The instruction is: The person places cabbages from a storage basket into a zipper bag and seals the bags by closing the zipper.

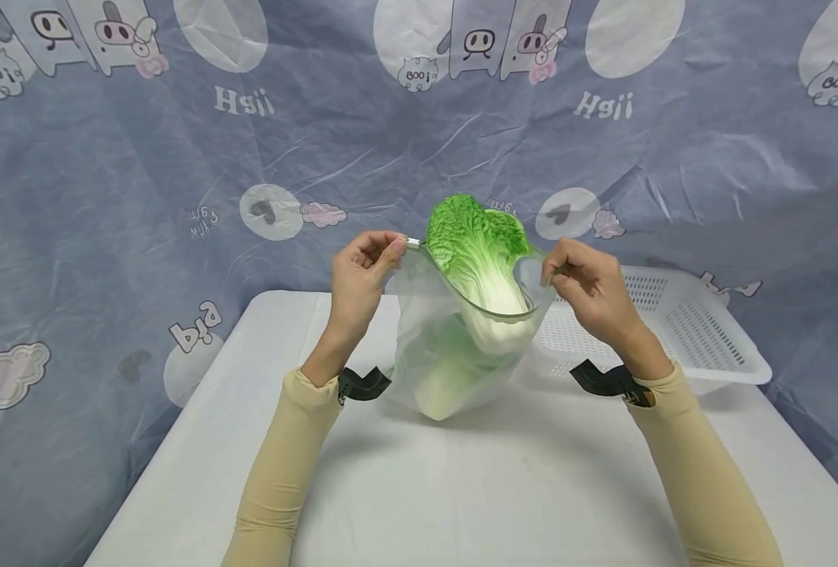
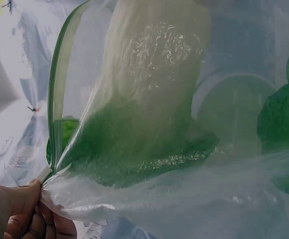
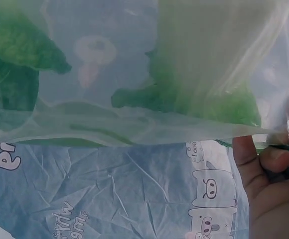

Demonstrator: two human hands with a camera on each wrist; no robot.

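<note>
A translucent zip bag [image 1: 419, 331] stands on the table with its mouth spread wide. My left hand [image 1: 364, 276] pinches the left corner of its rim beside a small white slider [image 1: 413, 243]; the left wrist view shows that hand [image 2: 27, 211] at the same corner. On the other side my right hand [image 1: 592, 291] pinches the right part of the rim, and in the right wrist view its fingers [image 3: 246, 162] grip the film. A leafy cabbage [image 1: 472, 252] leans in the mouth, leaves up and white stem inside. Deeper in the bag, a pale green vegetable [image 1: 447, 378] shows blurred through the film.
A white perforated plastic basket [image 1: 702, 315] stands behind and to the right of the bag. The white table [image 1: 518, 496] runs toward me under both arms. A patterned blue-grey curtain [image 1: 391, 157] hangs behind and at the sides.
</note>
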